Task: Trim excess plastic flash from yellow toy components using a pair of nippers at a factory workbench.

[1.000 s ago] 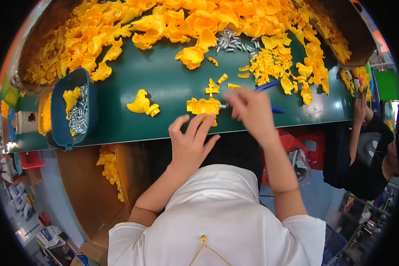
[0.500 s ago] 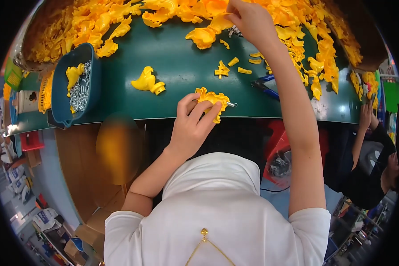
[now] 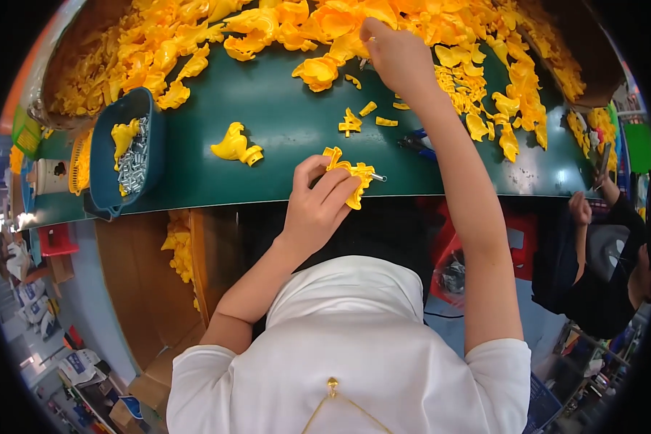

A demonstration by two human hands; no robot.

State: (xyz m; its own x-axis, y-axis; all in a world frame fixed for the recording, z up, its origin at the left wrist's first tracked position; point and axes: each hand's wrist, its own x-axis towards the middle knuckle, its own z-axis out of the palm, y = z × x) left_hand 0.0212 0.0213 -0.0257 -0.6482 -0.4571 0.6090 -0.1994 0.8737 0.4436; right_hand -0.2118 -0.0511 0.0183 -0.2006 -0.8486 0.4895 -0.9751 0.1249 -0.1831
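My left hand [image 3: 318, 195] grips a yellow plastic shell piece [image 3: 351, 181] with ragged edges, just above the table's near edge. A slim metal spring or pin [image 3: 378, 177] sticks out of its right side. At the far pile my right hand [image 3: 399, 58] is closed, fingertips bent together; what they hold, if anything, is hidden. Small metal bits show just under it. Left of the left hand lies a yellow curved moulded figure [image 3: 235, 145] with a round collar. Loose yellow scraps [image 3: 350, 123] and dark-blue-handled pliers [image 3: 417, 143] lie between and beside my hands.
Heaped yellow shells [image 3: 325, 29] cover the back of the green table [image 3: 282, 173]. A blue tub [image 3: 98, 159] of metal pins stands at left. Below the edge is a cardboard carton [image 3: 145, 275] with yellow pieces. Another person's hand [image 3: 580, 208] is at right.
My right hand has shifted slightly left and nearer over the pile. The left hand still holds the shell piece, tilted a little differently. A blurred yellow thing above the carton is gone.
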